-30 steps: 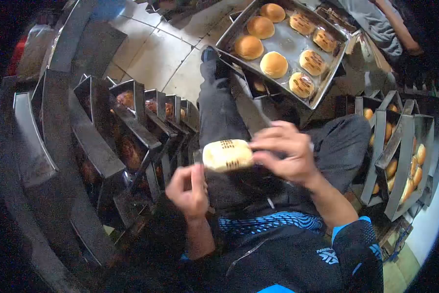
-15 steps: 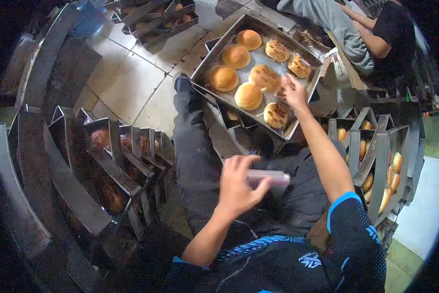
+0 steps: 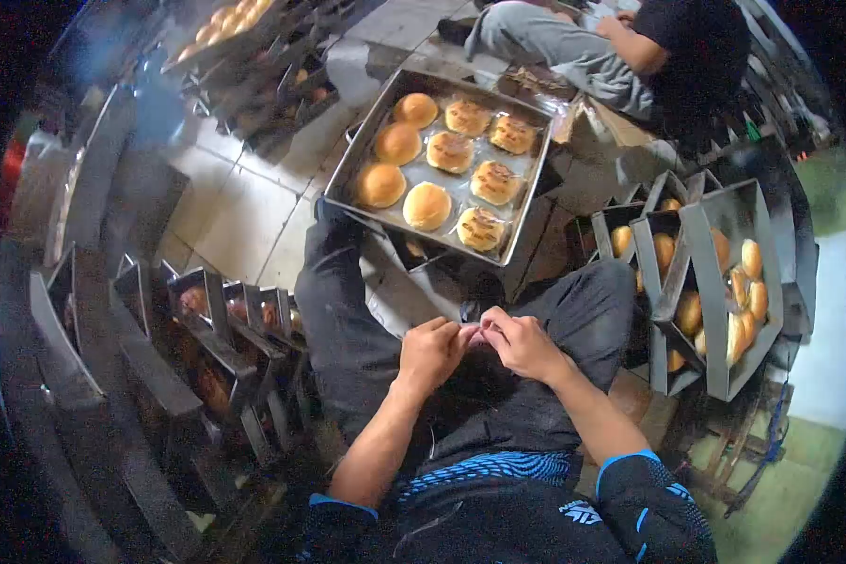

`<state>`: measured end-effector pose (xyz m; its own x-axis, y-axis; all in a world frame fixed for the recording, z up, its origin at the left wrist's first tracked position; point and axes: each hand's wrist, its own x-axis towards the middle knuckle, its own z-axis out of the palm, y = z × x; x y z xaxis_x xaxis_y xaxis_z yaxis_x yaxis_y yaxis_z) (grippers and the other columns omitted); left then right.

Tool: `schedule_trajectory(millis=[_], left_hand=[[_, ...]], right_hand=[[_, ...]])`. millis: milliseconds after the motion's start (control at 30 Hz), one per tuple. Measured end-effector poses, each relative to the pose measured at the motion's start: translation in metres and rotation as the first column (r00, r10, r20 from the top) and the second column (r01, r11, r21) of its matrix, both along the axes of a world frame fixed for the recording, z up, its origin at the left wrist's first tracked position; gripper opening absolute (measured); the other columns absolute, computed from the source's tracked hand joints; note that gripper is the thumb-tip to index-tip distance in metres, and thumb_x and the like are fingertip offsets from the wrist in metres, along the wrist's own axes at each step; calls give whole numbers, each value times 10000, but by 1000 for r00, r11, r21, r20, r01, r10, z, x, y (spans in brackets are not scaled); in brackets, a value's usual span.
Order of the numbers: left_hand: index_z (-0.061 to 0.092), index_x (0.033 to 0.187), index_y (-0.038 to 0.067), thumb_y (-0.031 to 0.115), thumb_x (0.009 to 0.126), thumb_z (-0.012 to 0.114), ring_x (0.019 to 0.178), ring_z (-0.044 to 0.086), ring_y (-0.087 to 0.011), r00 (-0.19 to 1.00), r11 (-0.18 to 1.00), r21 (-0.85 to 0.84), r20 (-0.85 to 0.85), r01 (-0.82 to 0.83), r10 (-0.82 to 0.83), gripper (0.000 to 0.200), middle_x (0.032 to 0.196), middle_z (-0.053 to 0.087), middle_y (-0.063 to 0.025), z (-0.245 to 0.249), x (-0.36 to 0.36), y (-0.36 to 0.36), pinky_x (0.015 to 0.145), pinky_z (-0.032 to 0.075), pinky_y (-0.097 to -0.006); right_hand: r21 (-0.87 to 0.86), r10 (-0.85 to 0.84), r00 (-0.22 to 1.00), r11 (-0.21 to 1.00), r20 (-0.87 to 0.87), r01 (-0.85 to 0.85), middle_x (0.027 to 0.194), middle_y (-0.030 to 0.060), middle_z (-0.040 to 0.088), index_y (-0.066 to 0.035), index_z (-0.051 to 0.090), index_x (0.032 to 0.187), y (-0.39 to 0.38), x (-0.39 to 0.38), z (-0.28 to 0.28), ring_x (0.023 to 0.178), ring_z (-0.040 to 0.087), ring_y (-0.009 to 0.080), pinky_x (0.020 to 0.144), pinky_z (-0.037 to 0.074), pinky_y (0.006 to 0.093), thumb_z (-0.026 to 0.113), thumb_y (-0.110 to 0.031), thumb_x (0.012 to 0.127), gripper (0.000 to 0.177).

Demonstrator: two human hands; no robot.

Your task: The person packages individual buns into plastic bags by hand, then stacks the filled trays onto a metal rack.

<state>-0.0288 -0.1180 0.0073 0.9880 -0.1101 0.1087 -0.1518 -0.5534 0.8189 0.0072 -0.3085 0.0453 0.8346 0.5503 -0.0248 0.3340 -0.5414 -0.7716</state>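
Observation:
My left hand (image 3: 430, 355) and my right hand (image 3: 524, 348) meet above my lap, fingertips pinched together. Whatever they pinch is too small and too covered by the fingers to make out. Beyond my knees, a metal baking tray (image 3: 349, 155) holds round bread buns. Several are bare and glossy golden, such as the bun (image 3: 427, 206) at the near edge. Others sit in clear printed plastic wrap, among them the wrapped bun (image 3: 480, 228) at the near right corner and another wrapped bun (image 3: 449, 151) in the middle.
Stacked metal bread pans (image 3: 206, 348) stand on my left. On my right, tilted pans (image 3: 710, 301) hold elongated rolls (image 3: 747, 296). Another person (image 3: 573, 56) in grey trousers sits beyond the tray, near a cardboard piece (image 3: 606, 127). Pale floor tiles (image 3: 249, 202) show left of the tray.
My right hand has left a wrapped bun at the tray's right side and come back to my lap. My left hand, spread by a translucent pinkish object before, now pinches against the right.

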Motion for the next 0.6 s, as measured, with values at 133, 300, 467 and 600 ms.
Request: schedule_trajectory(millis=[133, 300, 467, 600], left_hand=[[643, 1102, 32, 237, 744, 801, 740, 657, -202, 997, 996, -83, -62, -43, 38, 442, 805, 647, -101, 36, 3, 5, 642, 520, -293], [656, 1080, -16, 144, 895, 681, 831, 620, -100, 916, 355, -844, -379, -401, 131, 246, 827, 641, -17, 10, 7, 26, 732, 503, -230], [681, 928, -3, 87, 896, 677, 647, 572, -67, 737, 308, -749, -335, -586, 586, 96, 787, 662, -30, 22, 14, 71, 607, 472, -205], [648, 860, 18, 84, 886, 685, 644, 552, -70, 578, 136, -763, -347, -632, 738, 80, 777, 640, -21, 3, 7, 118, 558, 435, -191]], right_hand=[[154, -191, 867, 979, 460, 134, 919, 144, 656, -13, 640, 902, -11, 13, 21, 842, 644, 317, 739, 517, 370, 578, -56, 883, 78], [564, -508, 847, 657, -159, 500, 811, 76, 673, -27, 676, 940, -5, 21, 58, 732, 625, 140, 677, 490, 257, 649, -78, 892, 75], [492, -336, 934, 838, 124, 237, 797, 90, 680, -35, 675, 924, 50, 27, 65, 711, 650, 176, 668, 507, 297, 660, -64, 866, 66], [421, -137, 957, 875, -257, 238, 779, 86, 666, -15, 674, 944, 90, 115, -15, 715, 618, 151, 689, 500, 318, 566, -191, 938, 206]])
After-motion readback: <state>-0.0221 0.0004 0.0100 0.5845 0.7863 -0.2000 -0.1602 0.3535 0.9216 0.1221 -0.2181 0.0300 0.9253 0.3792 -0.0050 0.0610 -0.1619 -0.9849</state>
